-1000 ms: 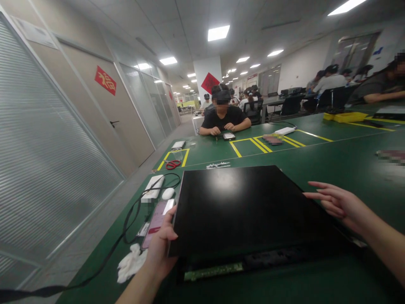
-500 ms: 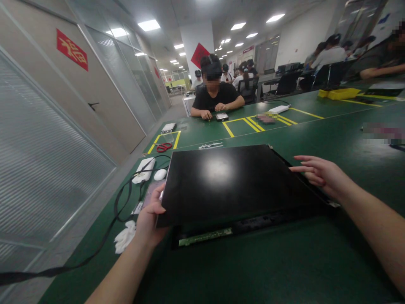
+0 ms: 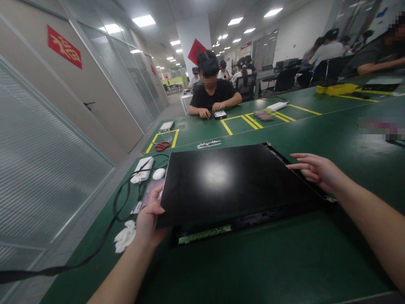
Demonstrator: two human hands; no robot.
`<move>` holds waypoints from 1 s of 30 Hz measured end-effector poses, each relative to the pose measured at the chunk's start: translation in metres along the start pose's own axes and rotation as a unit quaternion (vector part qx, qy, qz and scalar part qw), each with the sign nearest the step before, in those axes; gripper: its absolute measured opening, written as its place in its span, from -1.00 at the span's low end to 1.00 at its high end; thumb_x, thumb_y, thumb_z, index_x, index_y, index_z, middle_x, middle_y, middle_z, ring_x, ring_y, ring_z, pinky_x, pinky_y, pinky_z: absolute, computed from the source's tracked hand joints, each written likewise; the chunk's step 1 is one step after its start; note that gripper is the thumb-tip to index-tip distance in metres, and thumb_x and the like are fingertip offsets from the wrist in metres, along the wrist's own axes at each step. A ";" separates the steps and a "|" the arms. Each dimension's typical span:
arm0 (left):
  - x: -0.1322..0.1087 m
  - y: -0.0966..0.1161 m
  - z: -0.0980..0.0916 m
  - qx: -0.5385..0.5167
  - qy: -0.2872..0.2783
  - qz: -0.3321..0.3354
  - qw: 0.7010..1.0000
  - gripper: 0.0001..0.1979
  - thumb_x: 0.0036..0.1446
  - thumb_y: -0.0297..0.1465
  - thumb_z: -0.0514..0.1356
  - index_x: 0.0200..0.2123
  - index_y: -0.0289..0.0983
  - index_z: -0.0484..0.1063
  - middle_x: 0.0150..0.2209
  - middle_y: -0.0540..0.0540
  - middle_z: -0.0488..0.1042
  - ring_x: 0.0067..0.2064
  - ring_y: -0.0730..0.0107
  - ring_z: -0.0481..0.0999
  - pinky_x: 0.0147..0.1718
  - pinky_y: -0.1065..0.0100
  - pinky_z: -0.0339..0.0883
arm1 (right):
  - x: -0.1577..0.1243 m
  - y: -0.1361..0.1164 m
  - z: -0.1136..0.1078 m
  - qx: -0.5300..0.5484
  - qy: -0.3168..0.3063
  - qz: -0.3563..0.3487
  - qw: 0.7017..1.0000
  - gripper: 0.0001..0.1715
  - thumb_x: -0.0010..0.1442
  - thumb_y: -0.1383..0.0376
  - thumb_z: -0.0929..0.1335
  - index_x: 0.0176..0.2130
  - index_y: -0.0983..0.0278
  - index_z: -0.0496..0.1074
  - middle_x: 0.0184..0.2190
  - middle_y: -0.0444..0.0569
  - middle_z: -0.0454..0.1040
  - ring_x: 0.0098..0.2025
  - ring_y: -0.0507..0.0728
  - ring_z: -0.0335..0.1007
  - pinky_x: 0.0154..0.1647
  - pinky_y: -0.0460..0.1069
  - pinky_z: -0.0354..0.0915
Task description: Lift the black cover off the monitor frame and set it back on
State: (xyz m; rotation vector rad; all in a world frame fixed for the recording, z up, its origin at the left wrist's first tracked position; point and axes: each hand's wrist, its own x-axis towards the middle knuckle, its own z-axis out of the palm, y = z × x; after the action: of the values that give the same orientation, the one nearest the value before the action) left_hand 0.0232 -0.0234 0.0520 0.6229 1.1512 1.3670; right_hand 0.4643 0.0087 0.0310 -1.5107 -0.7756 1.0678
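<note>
A large black display panel (image 3: 228, 181) lies tilted over its frame on the green table (image 3: 284, 261). A strip of green circuit board (image 3: 205, 234) shows under its near edge. My left hand (image 3: 150, 217) grips the panel's near left corner, thumb on top. My right hand (image 3: 313, 169) rests at the panel's right edge with its fingers stretched out and apart.
Left of the panel lie a phone (image 3: 148, 198), a white mouse (image 3: 158, 173), a white box (image 3: 142, 169), a black cable (image 3: 120, 202) and a white cloth (image 3: 125, 236). Red scissors (image 3: 162, 146) sit farther back. A person (image 3: 211, 90) works across the table; others sit at the right.
The view has tipped downward. Both hands stay at the panel's edges; the panel has barely shifted since half a second ago.
</note>
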 end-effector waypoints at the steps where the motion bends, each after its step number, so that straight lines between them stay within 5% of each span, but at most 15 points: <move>1: 0.000 -0.001 0.000 0.003 -0.002 0.000 1.000 -0.29 -0.52 -0.57 0.12 -0.11 -0.21 0.40 -0.29 -0.05 0.56 -0.40 0.18 0.55 -0.51 0.22 0.49 | 0.001 0.001 -0.001 -0.001 0.003 0.001 1.000 -0.66 0.10 0.35 0.33 -0.08 0.32 0.42 -0.36 0.24 0.61 -0.76 -0.16 -0.17 -0.77 -0.18 -0.22; 30: 0.010 -0.018 -0.004 0.013 -0.051 -0.039 0.998 -0.28 -0.43 -0.62 0.19 -0.04 -0.20 0.31 -0.25 -0.01 0.54 -0.31 0.15 0.59 -0.45 0.26 0.49 | 0.011 0.009 -0.010 -0.038 0.039 -0.024 0.998 -0.73 0.05 0.33 0.36 -0.18 0.29 0.44 -0.41 0.19 0.59 -0.74 -0.15 -0.16 -0.76 -0.18 -0.20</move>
State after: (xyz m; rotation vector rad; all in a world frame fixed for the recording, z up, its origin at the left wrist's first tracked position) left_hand 0.0257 -0.0180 0.0314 0.6517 1.1015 1.2418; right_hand 0.4771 0.0123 0.0201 -1.5815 -0.8022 0.9470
